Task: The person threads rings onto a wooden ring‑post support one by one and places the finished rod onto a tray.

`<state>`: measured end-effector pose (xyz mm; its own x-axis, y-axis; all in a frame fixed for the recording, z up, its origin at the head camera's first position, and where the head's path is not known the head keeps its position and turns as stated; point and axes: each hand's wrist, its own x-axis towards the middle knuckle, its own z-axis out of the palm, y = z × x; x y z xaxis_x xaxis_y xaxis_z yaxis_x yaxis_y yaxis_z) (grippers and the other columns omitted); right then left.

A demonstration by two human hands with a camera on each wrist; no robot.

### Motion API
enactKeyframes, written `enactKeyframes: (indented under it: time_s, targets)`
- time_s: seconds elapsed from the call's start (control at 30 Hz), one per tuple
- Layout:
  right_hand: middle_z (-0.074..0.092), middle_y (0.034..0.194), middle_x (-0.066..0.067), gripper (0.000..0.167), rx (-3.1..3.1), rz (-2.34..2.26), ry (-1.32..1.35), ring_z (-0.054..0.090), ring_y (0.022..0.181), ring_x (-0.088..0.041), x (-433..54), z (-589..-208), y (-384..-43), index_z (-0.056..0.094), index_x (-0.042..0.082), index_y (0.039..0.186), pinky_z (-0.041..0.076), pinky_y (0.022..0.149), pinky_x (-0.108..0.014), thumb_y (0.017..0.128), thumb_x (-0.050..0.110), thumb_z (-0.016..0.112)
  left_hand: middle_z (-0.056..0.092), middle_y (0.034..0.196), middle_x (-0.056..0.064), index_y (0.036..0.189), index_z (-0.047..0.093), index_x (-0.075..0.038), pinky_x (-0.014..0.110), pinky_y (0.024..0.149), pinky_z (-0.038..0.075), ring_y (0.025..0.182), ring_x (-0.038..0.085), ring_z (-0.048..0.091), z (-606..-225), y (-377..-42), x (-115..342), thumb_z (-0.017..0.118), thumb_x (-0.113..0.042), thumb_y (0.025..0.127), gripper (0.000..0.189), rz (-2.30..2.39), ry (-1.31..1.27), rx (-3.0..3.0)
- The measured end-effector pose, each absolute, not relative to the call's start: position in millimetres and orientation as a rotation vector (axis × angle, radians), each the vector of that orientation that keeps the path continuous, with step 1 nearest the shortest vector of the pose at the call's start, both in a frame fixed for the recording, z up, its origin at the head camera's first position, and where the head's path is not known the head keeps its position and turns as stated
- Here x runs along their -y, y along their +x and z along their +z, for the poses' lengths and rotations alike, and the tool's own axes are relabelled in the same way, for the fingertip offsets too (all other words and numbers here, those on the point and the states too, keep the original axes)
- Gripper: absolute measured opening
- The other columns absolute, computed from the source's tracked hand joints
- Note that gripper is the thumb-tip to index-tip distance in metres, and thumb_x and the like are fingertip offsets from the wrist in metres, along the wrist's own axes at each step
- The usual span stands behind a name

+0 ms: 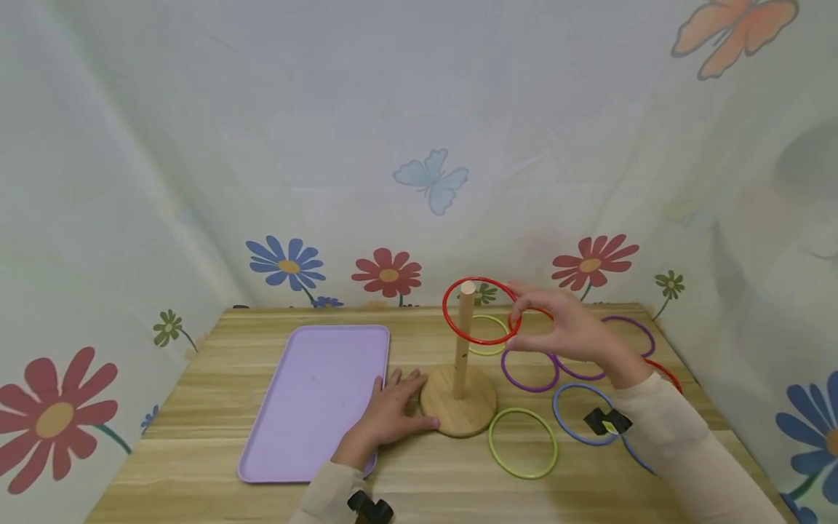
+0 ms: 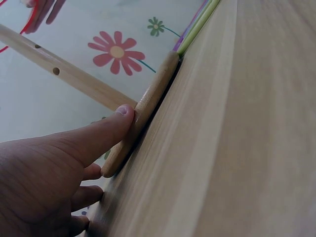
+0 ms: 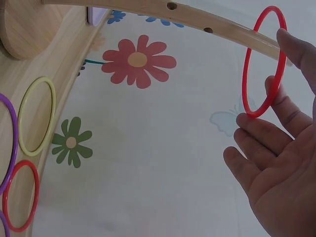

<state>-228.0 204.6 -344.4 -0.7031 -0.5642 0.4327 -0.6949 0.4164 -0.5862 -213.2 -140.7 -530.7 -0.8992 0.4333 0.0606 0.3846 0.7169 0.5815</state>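
Note:
A round wooden base (image 1: 473, 416) stands on the table with an upright wooden post (image 1: 461, 364); small dark holes in the post show in both wrist views. My left hand (image 1: 390, 412) rests at the base's left side, its thumb (image 2: 106, 133) touching the rim and its fingers spread fairly straight. Between thumb and index finger, my right hand (image 1: 564, 326) pinches a red ring (image 3: 245, 79) at its right side. That ring is held at the height of the post's top, and the tip appears inside it. The right hand's other fingers are extended.
A purple tray (image 1: 314, 393) lies left of the base, partly under the left forearm. Right of the base lie several rings: a yellow-green ring (image 1: 555, 444), a purple ring (image 1: 530, 389), a blue ring (image 1: 556, 411) and others. Flowered cloth (image 1: 340, 182) encloses the table's back and sides.

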Motion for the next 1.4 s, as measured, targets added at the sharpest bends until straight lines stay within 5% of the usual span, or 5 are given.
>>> enactKeyframes:
  time_s: [1.4]
  targets:
    - [0.054,0.153,-0.026,0.024,2.675,1.183,1.004,0.044,0.146,-0.049,-191,-417,-228,0.073,0.023,0.089,0.039,0.114,-0.067,0.078,0.021,0.095,0.043,0.164,0.018,0.157,0.052,-0.009,0.075,0.121,0.006,0.155,0.051,0.024,-529,-214,140,0.082,-0.059,0.086,0.091,0.912,0.677,-2.844]
